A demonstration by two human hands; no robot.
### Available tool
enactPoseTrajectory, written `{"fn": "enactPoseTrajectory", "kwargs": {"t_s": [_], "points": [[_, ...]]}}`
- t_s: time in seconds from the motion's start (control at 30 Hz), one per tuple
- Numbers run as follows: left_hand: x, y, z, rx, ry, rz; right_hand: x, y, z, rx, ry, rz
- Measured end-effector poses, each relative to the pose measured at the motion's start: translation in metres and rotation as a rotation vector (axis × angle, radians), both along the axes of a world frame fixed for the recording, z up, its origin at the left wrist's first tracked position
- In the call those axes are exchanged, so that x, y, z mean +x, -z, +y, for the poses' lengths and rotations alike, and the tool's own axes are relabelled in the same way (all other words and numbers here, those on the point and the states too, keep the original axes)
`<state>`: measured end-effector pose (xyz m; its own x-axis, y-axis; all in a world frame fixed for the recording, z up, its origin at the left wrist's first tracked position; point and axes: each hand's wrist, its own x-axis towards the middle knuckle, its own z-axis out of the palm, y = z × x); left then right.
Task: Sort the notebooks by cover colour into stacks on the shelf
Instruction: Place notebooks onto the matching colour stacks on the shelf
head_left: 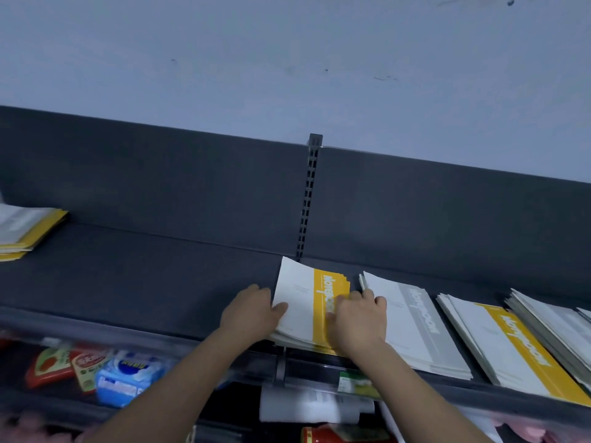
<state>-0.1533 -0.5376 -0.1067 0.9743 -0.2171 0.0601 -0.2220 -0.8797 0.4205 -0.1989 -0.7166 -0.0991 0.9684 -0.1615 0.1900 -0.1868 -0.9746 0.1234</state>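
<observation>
A stack of white notebooks with yellow bands lies on the dark grey shelf just right of centre. My left hand grips its left edge with the thumb on top. My right hand presses down on its right side over the yellow band. To the right lie a grey-banded stack, another yellow-banded stack and a grey stack at the frame edge. A yellow stack sits at the far left of the shelf.
A slotted upright divides the shelf's back panel. Under the shelf's front rail, a lower shelf holds red and blue packets and a red can. A pale wall rises behind.
</observation>
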Motion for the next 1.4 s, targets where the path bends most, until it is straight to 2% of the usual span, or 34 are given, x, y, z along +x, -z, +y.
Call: {"fn": "enactPoseTrajectory", "kwargs": {"t_s": [0.07,0.3,0.6,1.1,1.4], "points": [[-0.002,-0.003,0.012,0.009,-0.041,-0.064,0.004,-0.003,0.005,0.041,-0.046,-0.046],[-0.017,-0.019,0.068,0.264,-0.178,-0.278,0.018,-0.010,0.057,0.200,-0.314,-0.215],[-0.037,-0.028,0.167,0.440,-0.367,-0.283,0.034,-0.021,0.167,0.167,-0.586,-0.129],[-0.034,-0.042,0.378,0.507,-0.513,-0.289,0.072,-0.029,0.385,0.147,-0.729,-0.048],[0.000,-0.039,0.473,0.531,-0.533,-0.281,0.110,-0.030,0.476,0.137,-0.740,-0.026]]}}
